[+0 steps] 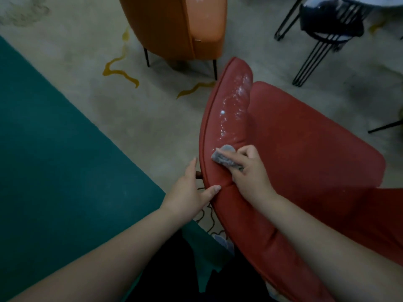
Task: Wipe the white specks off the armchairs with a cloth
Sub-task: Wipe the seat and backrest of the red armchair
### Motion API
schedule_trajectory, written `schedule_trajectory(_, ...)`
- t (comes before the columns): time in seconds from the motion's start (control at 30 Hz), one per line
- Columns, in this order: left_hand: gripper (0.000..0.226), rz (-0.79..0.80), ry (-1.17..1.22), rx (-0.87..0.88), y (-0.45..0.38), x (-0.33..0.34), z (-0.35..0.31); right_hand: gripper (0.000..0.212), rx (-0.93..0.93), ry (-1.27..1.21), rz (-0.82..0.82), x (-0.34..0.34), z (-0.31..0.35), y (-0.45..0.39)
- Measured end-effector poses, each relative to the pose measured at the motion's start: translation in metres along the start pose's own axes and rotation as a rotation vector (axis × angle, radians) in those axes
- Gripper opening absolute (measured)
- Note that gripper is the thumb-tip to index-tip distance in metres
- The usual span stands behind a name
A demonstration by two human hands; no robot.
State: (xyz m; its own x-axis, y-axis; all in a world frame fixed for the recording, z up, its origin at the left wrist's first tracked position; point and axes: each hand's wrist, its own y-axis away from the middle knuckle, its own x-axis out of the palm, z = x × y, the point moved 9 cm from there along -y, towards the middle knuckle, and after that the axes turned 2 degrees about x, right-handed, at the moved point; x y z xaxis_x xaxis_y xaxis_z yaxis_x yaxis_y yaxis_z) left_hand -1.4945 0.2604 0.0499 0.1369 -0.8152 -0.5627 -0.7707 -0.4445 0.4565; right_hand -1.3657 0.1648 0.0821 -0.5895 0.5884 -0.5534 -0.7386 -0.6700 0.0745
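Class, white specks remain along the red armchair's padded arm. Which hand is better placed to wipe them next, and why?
The right hand: it already grips the grey cloth on the red armchair, just below the white specks. The left hand only rests on the chair's outer edge.

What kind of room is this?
Probably a lounge or café seating area: a red armchair and an orange armchair stand on patterned carpet near a black wire-legged table.

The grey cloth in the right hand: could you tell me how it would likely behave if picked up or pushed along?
The grey cloth looks soft and floppy: it bunches under the right hand. It is probably light, since the fingers pinch it easily. Pushed along the red armchair, it would likely crumple.
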Motion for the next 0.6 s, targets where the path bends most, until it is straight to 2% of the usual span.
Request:
schedule_trajectory(0.13, 0.102, 0.106, 0.036, 0.068, -0.017, -0.011, -0.005, 0.040, -0.002, 0.152, -0.125, 0.004, 0.031, -0.046)
schedule_trajectory(0.3, 0.092, 0.195, 0.080, 0.148, -0.025, -0.019, -0.009, 0.043, -0.007, 0.159, -0.054, 0.006, 0.028, -0.003)
schedule_trajectory(0.37, 0.089, 0.214, 0.079, 0.158, -0.026, -0.019, -0.008, 0.045, 0.004, 0.175, -0.094, 0.000, 0.026, 0.017)
schedule_trajectory(0.5, 0.090, 0.252, 0.068, 0.147, -0.027, -0.014, -0.008, 0.045, 0.021, 0.282, -0.196, 0.005, 0.035, -0.020)
schedule_trajectory(0.6, 0.082, 0.262, 0.067, 0.153, -0.029, -0.012, -0.010, 0.045, 0.031, 0.254, -0.190, 0.007, 0.035, -0.030)
